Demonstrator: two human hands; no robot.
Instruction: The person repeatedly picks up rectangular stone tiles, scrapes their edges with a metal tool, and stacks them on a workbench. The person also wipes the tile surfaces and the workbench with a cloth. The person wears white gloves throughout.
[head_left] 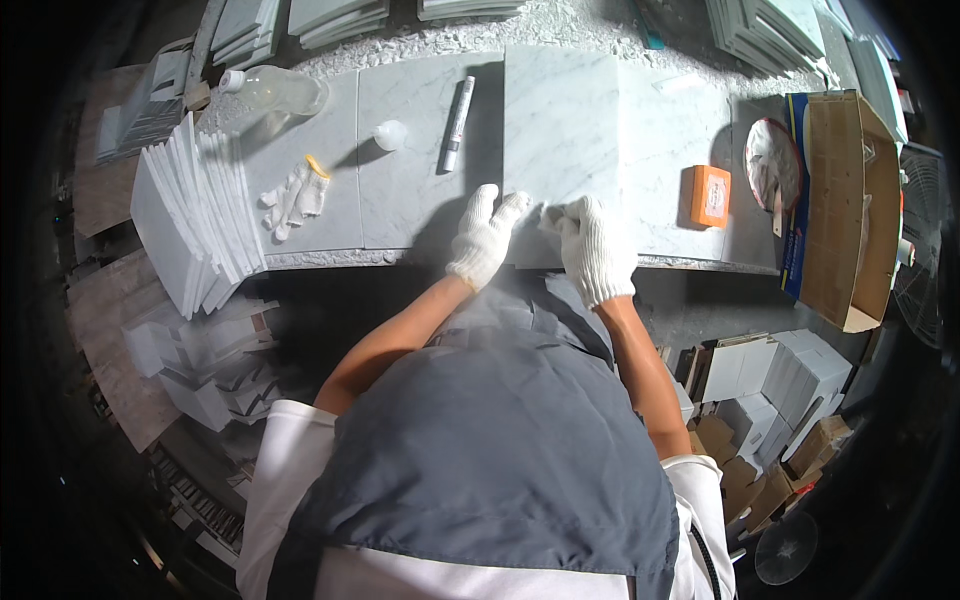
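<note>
A pale grey-veined marble tile [562, 125] lies on top of other tiles in front of me. My left hand [482, 238], in a white knit glove, is at the tile's near left edge. Its fingers are apart, one part reaching onto the tile and the rest beside the edge. My right hand [596, 250], gloved alike, is closed low over the tile's near end. A small greyish-white piece [550, 216] pokes out from its fingertips; its kind cannot be made out. Beyond my left hand lies a white marker pen [459, 125].
To the left are a loose glove [298, 198], a white cap [390, 135], a clear bottle [285, 91] and leaning tiles [195, 212]. To the right lie an orange box [711, 196], a round hand mirror or paddle [773, 165] and an open carton [845, 210]. Tile stacks [765, 35] line the back.
</note>
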